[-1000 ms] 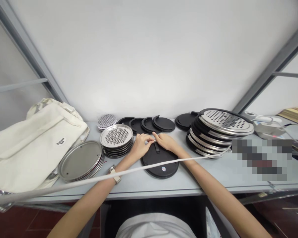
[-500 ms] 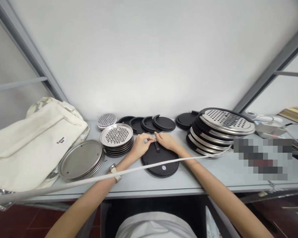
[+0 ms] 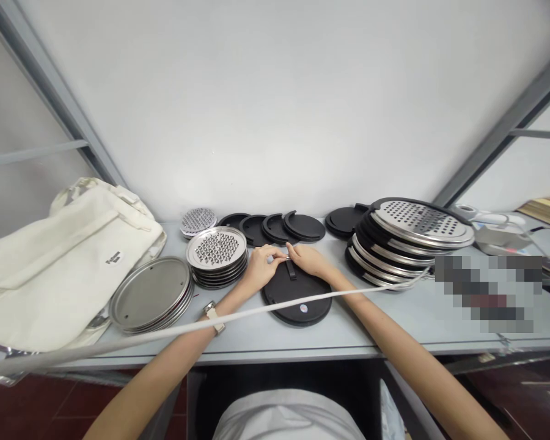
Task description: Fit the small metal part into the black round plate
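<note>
A round black disc [image 3: 302, 296] with a small round sticker lies on the grey table in front of me. At its far edge is a black tab [image 3: 292, 270] with a small metallic piece by it. My left hand [image 3: 263, 267] and my right hand [image 3: 308, 260] meet there, fingertips closed on that small piece, which is too small to name. Left of them stands a stack of silver grater plates [image 3: 216, 247] on dark rims. Behind are several black discs [image 3: 305, 227]. To the right stands a tall stack of perforated metal plates with black rims [image 3: 421, 223].
Plain metal plates [image 3: 151, 293] are stacked at the left, beside a cream bag [image 3: 59, 263]. A small grater stack [image 3: 198, 221] stands at the back. A pale cord [image 3: 238, 316] crosses low over both forearms. Metal posts flank the table [image 3: 256, 348].
The view has shifted very slightly. Both hands remain at the far edge of the black disc, with no clear movement.
</note>
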